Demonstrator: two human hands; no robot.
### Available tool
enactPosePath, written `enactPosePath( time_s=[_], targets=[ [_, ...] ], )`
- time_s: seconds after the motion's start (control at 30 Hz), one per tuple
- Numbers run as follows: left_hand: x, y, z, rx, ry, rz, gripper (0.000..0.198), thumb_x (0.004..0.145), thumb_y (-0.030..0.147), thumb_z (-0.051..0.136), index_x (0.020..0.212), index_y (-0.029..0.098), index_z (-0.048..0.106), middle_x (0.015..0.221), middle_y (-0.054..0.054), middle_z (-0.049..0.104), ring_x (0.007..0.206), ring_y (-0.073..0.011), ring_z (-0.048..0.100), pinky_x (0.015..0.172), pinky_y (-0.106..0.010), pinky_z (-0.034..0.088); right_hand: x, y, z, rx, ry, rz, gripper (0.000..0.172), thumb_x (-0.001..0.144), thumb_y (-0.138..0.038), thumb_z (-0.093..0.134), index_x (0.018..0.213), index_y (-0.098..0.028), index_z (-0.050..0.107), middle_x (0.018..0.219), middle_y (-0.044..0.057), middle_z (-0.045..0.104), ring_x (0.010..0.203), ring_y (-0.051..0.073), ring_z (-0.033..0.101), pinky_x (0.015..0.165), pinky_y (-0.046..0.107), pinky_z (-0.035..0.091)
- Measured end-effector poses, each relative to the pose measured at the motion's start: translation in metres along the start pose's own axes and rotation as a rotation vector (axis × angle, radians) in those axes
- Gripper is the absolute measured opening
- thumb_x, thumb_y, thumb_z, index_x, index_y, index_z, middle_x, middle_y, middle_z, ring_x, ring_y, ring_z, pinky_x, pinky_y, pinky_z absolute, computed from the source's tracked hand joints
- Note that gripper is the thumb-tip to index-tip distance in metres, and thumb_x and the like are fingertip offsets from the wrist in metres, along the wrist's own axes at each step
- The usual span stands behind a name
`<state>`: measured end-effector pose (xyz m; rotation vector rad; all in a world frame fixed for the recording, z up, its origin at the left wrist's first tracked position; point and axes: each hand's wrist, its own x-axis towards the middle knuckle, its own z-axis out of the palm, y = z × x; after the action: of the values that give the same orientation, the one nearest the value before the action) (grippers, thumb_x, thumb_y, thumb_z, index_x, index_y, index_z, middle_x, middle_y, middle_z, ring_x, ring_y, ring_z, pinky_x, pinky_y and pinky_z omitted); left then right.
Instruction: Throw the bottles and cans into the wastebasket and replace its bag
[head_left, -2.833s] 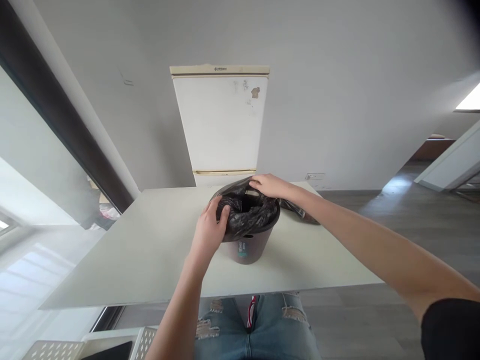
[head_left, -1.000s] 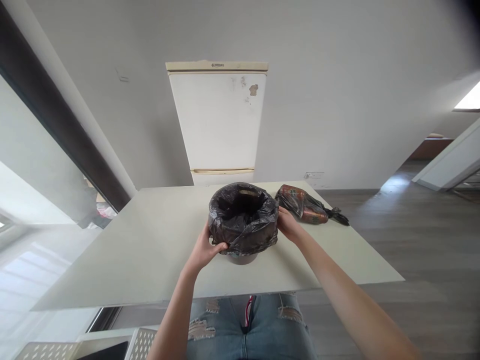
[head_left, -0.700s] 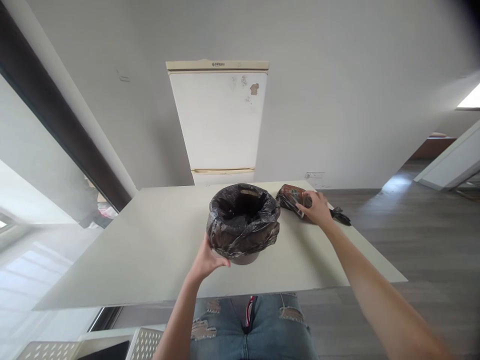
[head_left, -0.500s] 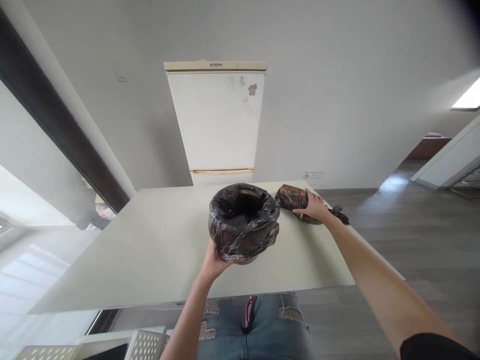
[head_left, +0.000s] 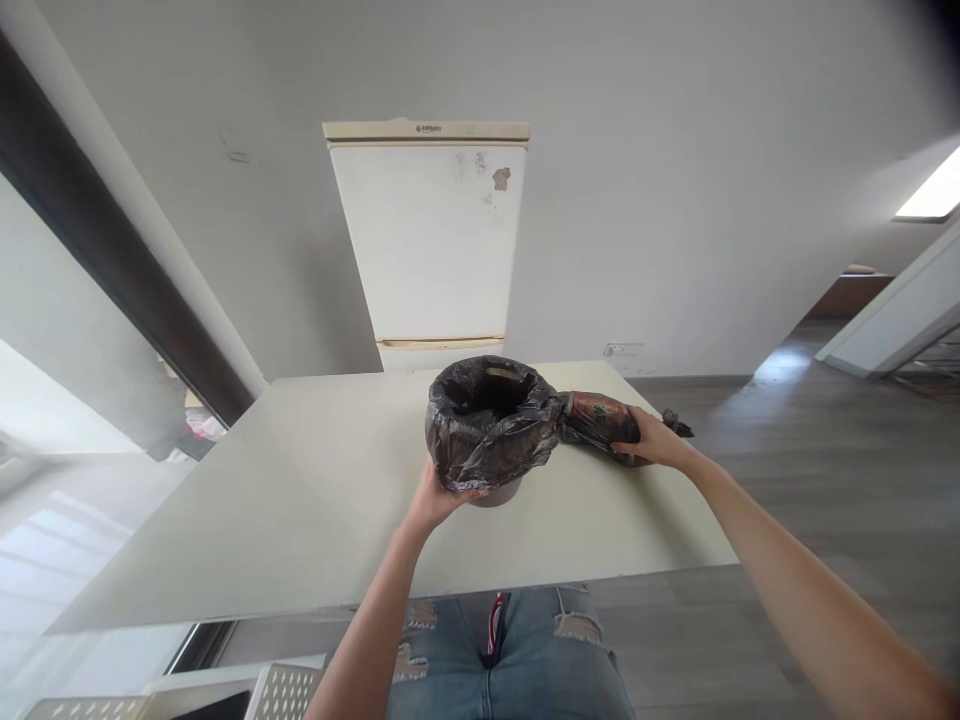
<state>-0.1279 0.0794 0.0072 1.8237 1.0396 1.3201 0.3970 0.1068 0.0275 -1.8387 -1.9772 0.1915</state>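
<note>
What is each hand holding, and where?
Left hand: the small round bin lined in black plastic, at its lower near side. Right hand: the tied dark plastic bag, reddish inside, near its knotted end.

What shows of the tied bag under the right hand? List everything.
The tied bag is dark, see-through plastic, stuffed with reddish-brown printed packaging. It lies on its side on the white table, knotted tail pointing right, away from the lined bin, which its other end seems to touch. The right hand grips it near the knot.
</note>
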Motion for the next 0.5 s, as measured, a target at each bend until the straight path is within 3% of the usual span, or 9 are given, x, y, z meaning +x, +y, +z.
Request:
enactPosePath(
  time_s=[0.3, 0.5],
  targets=[
    [-0.003, 0.001, 0.002, -0.024, -0.014, -0.035, 0.108, 0.062, 0.050, 0.100, 0.153, 0.025, 0.048, 0.144, -0.016, 0.061, 0.139, -0.0463, 0.054, 0.113, -0.071, 0.047, -0.004, -0.023, -0.001, -0.012, -0.015, 0.042, 0.084, 0.074, -0.050, 0.076, 0.147, -0.015, 0.052, 0.141, 0.020, 0.065, 0.129, 0.042, 0.061, 0.110, 0.054, 0.050],
    [0.013, 0.003, 0.009, -0.064, -0.025, -0.050, 0.113, 0.060, 0.052, 0.100, 0.155, 0.024, 0.047, 0.147, -0.018, 0.059, 0.141, -0.0479, 0.053, 0.115, -0.073, 0.044, -0.028, -0.021, -0.021, 0.103, -0.094, 0.001, 0.082, 0.075, -0.047, 0.075, 0.147, -0.017, 0.052, 0.143, 0.019, 0.065, 0.131, 0.041, 0.061, 0.113, 0.050, 0.048]
  ],
)
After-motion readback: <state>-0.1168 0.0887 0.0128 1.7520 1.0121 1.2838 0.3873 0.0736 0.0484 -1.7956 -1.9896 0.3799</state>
